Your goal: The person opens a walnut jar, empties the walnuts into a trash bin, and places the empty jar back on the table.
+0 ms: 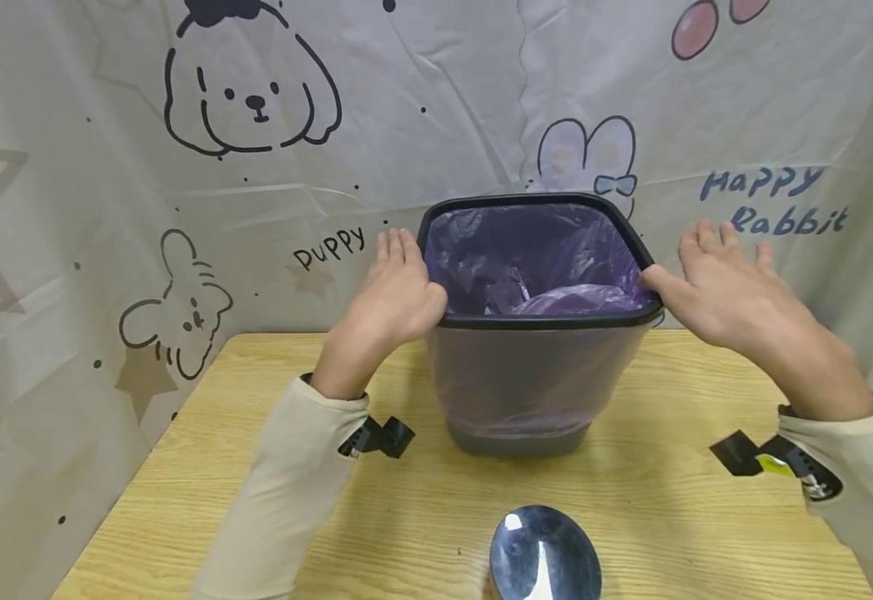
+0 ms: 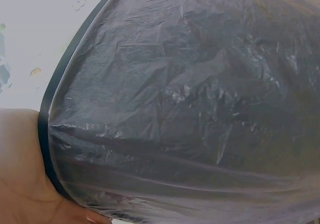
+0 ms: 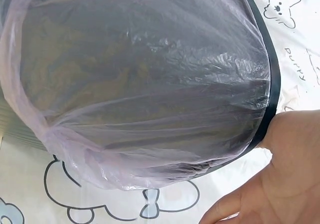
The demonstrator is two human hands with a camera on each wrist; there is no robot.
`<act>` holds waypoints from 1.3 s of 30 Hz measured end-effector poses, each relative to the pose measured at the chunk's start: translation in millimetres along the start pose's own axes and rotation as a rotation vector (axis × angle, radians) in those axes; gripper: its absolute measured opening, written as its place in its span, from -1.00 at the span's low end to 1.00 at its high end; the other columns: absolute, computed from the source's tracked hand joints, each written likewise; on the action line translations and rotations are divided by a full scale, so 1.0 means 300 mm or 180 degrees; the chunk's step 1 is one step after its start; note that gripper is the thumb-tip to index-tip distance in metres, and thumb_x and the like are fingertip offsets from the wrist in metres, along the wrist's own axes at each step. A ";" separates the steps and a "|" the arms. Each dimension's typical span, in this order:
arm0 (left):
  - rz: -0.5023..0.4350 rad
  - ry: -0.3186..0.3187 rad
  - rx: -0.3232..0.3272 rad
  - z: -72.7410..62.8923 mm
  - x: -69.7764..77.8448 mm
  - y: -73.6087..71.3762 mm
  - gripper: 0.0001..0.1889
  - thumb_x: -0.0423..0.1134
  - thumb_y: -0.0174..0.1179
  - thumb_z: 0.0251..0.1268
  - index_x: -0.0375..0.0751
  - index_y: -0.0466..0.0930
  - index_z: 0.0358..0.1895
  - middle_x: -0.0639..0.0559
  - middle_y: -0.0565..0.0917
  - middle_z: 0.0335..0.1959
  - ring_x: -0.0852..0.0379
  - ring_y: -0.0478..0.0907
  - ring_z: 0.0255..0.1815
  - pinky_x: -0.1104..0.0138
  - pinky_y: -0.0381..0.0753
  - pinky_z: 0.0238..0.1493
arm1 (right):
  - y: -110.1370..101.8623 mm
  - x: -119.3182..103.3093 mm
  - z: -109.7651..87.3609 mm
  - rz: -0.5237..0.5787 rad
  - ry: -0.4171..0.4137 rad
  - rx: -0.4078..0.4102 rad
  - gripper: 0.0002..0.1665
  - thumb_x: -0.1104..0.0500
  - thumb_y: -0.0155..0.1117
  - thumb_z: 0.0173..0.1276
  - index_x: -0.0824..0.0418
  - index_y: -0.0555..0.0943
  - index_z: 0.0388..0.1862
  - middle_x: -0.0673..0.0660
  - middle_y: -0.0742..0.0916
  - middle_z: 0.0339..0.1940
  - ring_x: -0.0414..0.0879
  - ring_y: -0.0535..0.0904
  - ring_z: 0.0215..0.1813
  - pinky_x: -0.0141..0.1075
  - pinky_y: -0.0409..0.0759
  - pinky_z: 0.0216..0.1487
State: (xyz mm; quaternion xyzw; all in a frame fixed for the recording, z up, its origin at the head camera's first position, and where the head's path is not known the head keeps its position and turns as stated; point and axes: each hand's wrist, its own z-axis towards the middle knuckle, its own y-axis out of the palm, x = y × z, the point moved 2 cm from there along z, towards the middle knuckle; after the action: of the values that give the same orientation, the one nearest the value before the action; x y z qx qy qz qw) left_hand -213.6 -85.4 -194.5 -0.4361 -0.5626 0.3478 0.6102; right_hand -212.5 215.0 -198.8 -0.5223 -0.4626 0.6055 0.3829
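Note:
A grey trash can (image 1: 511, 442) stands upright with a thin purple trash bag (image 1: 526, 367) lining it and folded down over its outside. A black rim ring (image 1: 534, 322) sits over the bag around the mouth. My left hand (image 1: 398, 292) presses the ring's left side, its fingers straight and pointing away. At the right side, my right hand (image 1: 736, 287) touches the ring with the thumb, the other fingers spread outward. In the left wrist view, the bag (image 2: 185, 99) lies wrinkled below the ring. The right wrist view shows the bag's loose edge (image 3: 70, 154) hanging lower down.
The can stands on a light wooden table (image 1: 218, 467). Near the front edge is a shiny dark object with a rounded top (image 1: 544, 554), cut off by the frame. Behind the table hangs a pale cloth (image 1: 421, 158) with cartoon drawings.

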 end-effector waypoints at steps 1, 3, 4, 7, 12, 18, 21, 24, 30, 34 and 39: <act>0.0048 -0.0031 0.0004 0.002 0.005 0.000 -0.24 -0.28 -0.35 0.26 -0.46 -0.42 0.48 -0.31 -0.41 0.52 -0.12 -0.55 0.52 0.19 -0.37 0.51 | -0.001 0.003 -0.001 -0.0016 0.0010 0.0012 0.01 -0.26 -0.46 0.49 0.62 -0.28 0.43 0.59 -0.28 0.42 0.46 -0.49 0.43 0.37 -0.59 0.28; 0.0139 -0.0103 0.0017 0.006 0.012 0.000 -0.25 -0.25 -0.35 0.28 -0.47 -0.40 0.48 -0.34 -0.40 0.52 -0.14 -0.54 0.52 0.16 -0.36 0.51 | -0.002 0.007 -0.002 -0.0033 0.0024 0.0032 0.01 -0.25 -0.46 0.49 0.62 -0.27 0.43 0.60 -0.26 0.42 0.47 -0.48 0.43 0.37 -0.58 0.28; 0.0167 -0.0143 0.0026 0.007 0.014 0.001 -0.25 -0.24 -0.35 0.29 -0.48 -0.39 0.48 -0.35 -0.40 0.51 -0.15 -0.54 0.52 0.15 -0.36 0.51 | -0.003 0.008 -0.002 -0.0043 0.0031 0.0039 0.00 -0.25 -0.46 0.49 0.63 -0.26 0.43 0.60 -0.26 0.42 0.47 -0.47 0.43 0.37 -0.58 0.28; 0.0265 -0.0242 0.0050 0.007 0.019 0.001 -0.26 -0.21 -0.35 0.30 -0.52 -0.33 0.47 -0.38 -0.39 0.51 -0.18 -0.54 0.52 0.12 -0.36 0.51 | -0.005 0.012 -0.004 -0.0087 0.0036 0.0041 -0.01 -0.23 -0.48 0.50 0.64 -0.24 0.42 0.61 -0.24 0.42 0.48 -0.47 0.43 0.37 -0.58 0.28; 0.0357 -0.0299 0.0060 0.004 0.024 -0.004 -0.28 -0.20 -0.38 0.31 -0.54 -0.28 0.46 -0.40 -0.40 0.50 -0.20 -0.54 0.51 0.10 -0.37 0.51 | -0.013 0.010 0.000 -0.0140 0.0004 -0.0008 -0.02 -0.23 -0.50 0.50 0.63 -0.25 0.43 0.61 -0.23 0.42 0.48 -0.46 0.43 0.37 -0.59 0.28; 0.0291 -0.0227 0.0092 0.006 0.019 -0.009 -0.28 -0.20 -0.39 0.31 -0.54 -0.26 0.47 -0.41 -0.33 0.51 -0.21 -0.47 0.52 0.10 -0.35 0.51 | -0.012 0.005 0.009 -0.0061 -0.0140 -0.0081 -0.14 -0.15 -0.51 0.53 0.49 -0.27 0.49 0.52 -0.24 0.46 0.43 -0.48 0.45 0.34 -0.59 0.30; 0.0179 -0.0158 0.0119 0.007 0.006 -0.006 -0.29 -0.18 -0.36 0.34 -0.54 -0.22 0.47 -0.41 -0.26 0.51 -0.21 -0.41 0.53 0.12 -0.32 0.52 | -0.007 -0.003 0.009 0.0010 -0.0242 -0.0152 -0.21 -0.09 -0.51 0.54 0.38 -0.25 0.53 0.47 -0.22 0.49 0.41 -0.49 0.46 0.33 -0.61 0.30; 0.0095 -0.0085 0.0183 0.006 -0.006 -0.002 -0.31 -0.14 -0.33 0.40 -0.54 -0.17 0.47 -0.40 -0.19 0.51 -0.21 -0.35 0.54 0.13 -0.27 0.52 | -0.001 -0.008 0.008 0.0018 -0.0272 -0.0171 -0.24 -0.06 -0.51 0.54 0.38 -0.23 0.53 0.47 -0.19 0.50 0.42 -0.48 0.46 0.32 -0.62 0.30; -0.0123 0.0178 0.0306 -0.002 -0.021 0.000 -0.34 -0.14 -0.32 0.49 -0.55 -0.15 0.46 -0.39 -0.18 0.52 -0.18 -0.32 0.54 0.18 -0.27 0.52 | 0.002 -0.011 0.009 0.0032 -0.0281 -0.0177 -0.22 -0.05 -0.52 0.55 0.50 -0.20 0.49 0.52 -0.16 0.48 0.44 -0.44 0.46 0.32 -0.55 0.33; -0.0344 0.0322 0.0351 -0.035 -0.042 0.018 -0.33 -0.02 -0.39 0.57 -0.51 -0.16 0.47 -0.34 -0.21 0.53 -0.13 -0.32 0.55 0.19 -0.26 0.51 | 0.011 -0.004 0.004 0.0220 -0.0379 -0.0291 -0.20 -0.08 -0.52 0.56 0.53 -0.16 0.48 0.55 -0.07 0.47 0.47 -0.33 0.47 0.34 -0.36 0.37; -0.0541 0.0486 0.0557 -0.107 -0.073 0.051 -0.23 0.19 -0.46 0.54 -0.44 -0.09 0.49 -0.26 -0.17 0.54 -0.11 -0.19 0.54 0.14 -0.15 0.51 | 0.018 0.017 -0.022 0.0498 -0.0404 -0.0274 -0.11 -0.21 -0.48 0.57 0.50 -0.18 0.49 0.52 -0.08 0.49 0.44 -0.29 0.48 0.31 -0.24 0.39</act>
State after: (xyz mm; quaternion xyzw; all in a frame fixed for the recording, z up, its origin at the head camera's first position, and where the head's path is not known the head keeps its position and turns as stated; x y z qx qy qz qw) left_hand -183.5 -104.2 -216.7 -0.3572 -0.5171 0.3084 0.7141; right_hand -206.8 219.4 -205.7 -0.5334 -0.4693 0.6449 0.2817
